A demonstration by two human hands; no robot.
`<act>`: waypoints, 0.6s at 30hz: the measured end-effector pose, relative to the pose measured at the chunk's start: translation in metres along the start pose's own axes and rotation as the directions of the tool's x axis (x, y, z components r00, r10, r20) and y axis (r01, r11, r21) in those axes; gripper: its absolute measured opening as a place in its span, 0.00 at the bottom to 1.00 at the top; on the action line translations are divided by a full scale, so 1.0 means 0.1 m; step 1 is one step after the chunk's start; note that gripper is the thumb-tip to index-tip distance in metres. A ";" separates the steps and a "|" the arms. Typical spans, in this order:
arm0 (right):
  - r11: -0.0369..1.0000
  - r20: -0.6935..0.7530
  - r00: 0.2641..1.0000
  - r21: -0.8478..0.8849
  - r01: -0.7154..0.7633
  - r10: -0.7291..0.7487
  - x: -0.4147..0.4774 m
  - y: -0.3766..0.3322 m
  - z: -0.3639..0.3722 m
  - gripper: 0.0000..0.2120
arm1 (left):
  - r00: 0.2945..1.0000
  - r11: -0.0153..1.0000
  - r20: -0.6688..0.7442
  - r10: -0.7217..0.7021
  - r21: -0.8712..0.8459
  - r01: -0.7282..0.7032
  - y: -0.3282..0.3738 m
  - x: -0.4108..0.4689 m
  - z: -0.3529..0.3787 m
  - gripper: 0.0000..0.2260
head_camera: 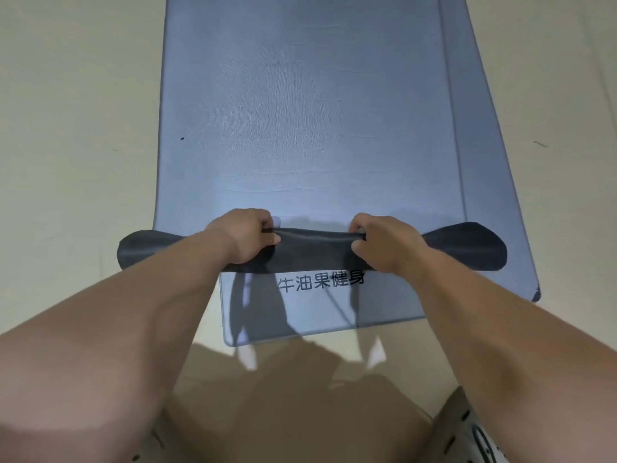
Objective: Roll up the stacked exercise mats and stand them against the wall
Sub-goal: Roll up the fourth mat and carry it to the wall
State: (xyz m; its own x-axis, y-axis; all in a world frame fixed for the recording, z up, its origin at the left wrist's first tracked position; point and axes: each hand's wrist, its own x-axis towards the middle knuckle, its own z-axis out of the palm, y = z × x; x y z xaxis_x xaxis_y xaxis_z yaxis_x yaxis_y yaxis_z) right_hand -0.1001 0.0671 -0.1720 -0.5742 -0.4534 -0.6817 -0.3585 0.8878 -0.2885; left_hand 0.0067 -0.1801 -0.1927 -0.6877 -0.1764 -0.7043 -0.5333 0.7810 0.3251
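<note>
Head view looks straight down at the top mat [300, 111], blue-grey, lying flat on the floor [66, 128] and running away from the person. Its near end is turned over on itself, dark underside [314, 252] up, w/ both corners flaring out wide. Left hand [243, 238] and right hand [384, 243] each grip that turned-over edge near the middle, fingers curled round it, nothing else in either. The hands sit near each other, so the outer ends of the fold hang loose.

Judging the step: this looks like the very start of the first roll, w/ nearly all the mat flat. To do it well, prob. spread the hands wider toward the flared corners, make the first turn tight and square to the long edges, then push fwd evenly w/ both hands. A crooked core would likely cone out at one end and stand badly vs. the wall. The lower mat [484, 168] lies skewed under the top one, so its edge is a poor guide for alignment.

Count: 2 mats in sight — the top one and the lower one, which pokes out on the right and at the near end w/ one line of black print [320, 284]. 2 hands. 1 perforated shoe [467, 436] shows clearly at bottom right. No wall in view.
</note>
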 end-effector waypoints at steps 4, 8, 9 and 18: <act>0.961 -0.418 0.899 -0.276 0.011 -0.130 -0.04 -0.12 0.24 0.23 | 0.966 0.959 -0.251 -0.055 0.256 0.121 0.14 0.10 0.02 0.15; 0.849 -0.429 0.820 -0.514 0.122 -0.378 -0.14 -0.02 0.61 0.28 | 0.932 0.949 -0.361 -0.031 0.281 0.140 0.13 0.15 0.17 0.17; 0.835 -0.364 0.864 -0.539 0.111 -0.350 -0.18 0.00 0.69 0.33 | 0.920 0.953 -0.391 -0.019 0.270 0.135 0.11 0.15 0.22 0.16; 0.822 -0.122 0.973 -0.562 0.096 -0.198 0.05 -0.13 0.58 0.38 | 0.743 0.872 -0.539 0.397 0.475 -0.121 0.14 -0.16 0.70 0.20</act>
State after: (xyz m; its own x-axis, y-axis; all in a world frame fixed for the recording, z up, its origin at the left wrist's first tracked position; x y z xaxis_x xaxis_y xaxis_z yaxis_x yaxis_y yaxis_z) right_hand -0.0559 0.0579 -0.2105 -0.5775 -0.6260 -0.5240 -0.7634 0.6416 0.0749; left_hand 0.0443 -0.1244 -0.2207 -0.9881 -0.1439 -0.0542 -0.1475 0.9866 0.0692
